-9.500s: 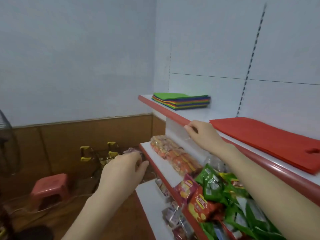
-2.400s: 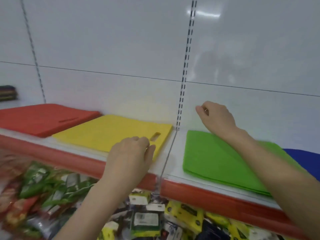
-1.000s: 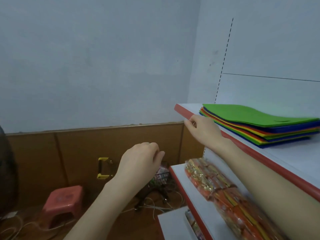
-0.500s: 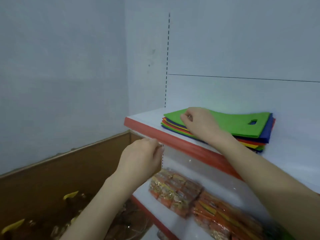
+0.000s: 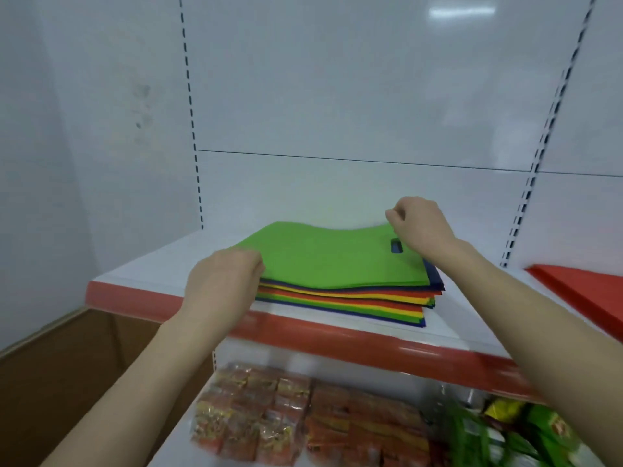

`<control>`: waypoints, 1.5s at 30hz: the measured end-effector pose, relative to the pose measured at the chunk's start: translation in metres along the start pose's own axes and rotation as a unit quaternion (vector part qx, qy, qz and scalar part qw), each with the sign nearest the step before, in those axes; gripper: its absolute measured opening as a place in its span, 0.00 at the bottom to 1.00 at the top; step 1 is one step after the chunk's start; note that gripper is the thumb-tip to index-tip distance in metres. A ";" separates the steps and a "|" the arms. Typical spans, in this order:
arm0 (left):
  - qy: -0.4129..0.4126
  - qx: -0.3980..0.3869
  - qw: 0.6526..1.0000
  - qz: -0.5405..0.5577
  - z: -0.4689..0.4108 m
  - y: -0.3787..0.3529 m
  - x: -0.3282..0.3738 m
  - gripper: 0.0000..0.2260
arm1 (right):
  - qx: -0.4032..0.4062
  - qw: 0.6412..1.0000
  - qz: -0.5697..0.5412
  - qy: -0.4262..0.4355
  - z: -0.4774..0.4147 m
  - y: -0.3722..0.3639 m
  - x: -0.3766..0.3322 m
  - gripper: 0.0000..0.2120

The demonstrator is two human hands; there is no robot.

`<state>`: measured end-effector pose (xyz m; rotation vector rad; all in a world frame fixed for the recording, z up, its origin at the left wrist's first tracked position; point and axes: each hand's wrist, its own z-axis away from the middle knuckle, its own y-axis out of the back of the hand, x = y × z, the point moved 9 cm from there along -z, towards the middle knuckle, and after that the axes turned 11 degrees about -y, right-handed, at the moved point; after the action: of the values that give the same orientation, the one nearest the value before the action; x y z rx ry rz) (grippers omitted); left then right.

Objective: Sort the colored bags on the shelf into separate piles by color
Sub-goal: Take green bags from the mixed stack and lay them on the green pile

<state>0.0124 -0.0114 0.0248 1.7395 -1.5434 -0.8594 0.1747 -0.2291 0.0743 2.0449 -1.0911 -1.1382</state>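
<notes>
- shelf (image 5: 158, 264): white top with a red front lip; carries all the bags at chest height, within reach of both hands.
- snack packets (image 5: 263, 419): on the lower shelf, beneath the bags; not part of the sort.
- stack of bags (image 5: 340, 303): left part of the shelf, near the front lip. flat layers of blue, red, yellow and green, edges fanned, so the colours are mixed and unsorted.
- green bag (image 5: 323, 261): top layer of the stack. lies flat, far edge rippled upward. long axis runs left to right along the shelf, a little skewed; the handle end points right.
- red bag (image 5: 586, 291): flat at the right of the shelf, well apart from the stack; probably the start of the red pile.
- left hand (image 5: 220, 284): fingers curled over the near left corner of the green bag, gripping it.
- right hand (image 5: 421, 227): pinching the far right corner, beside the handle. judged: 2 opposite corners are held so the limp sheet peels off level.
- handle slot (image 5: 396, 246): small cut-out, blue showing through it.
</notes>
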 end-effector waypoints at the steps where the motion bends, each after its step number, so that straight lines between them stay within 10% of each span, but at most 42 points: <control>1: 0.002 0.000 1.000 -0.009 -0.008 -0.004 -0.004 0.12 | 0.003 1.000 0.018 -0.019 -0.011 -0.003 0.009 0.12; 14: 0.080 -0.080 0.982 -0.153 -0.056 -0.054 -0.044 0.16 | -0.110 0.965 0.195 -0.136 -0.062 -0.049 0.062 0.21; 27: 0.123 -0.130 0.983 -0.043 -0.041 -0.056 -0.082 0.21 | 0.071 0.984 0.154 -0.060 -0.043 -0.015 0.010 0.13; 37: 0.079 0.105 0.982 0.132 0.009 -0.011 -0.104 0.11 | 0.137 0.979 -0.101 -0.114 0.007 0.033 0.003 0.13; 45: -0.006 0.135 0.961 0.240 0.026 0.000 -0.024 0.08 | 0.220 0.948 -0.099 -0.208 0.100 0.095 0.086 0.14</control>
<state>-0.0115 0.0114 0.0114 1.4305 -2.0491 -0.4281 0.0782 -0.3591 0.0617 2.3550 -1.4769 -1.5969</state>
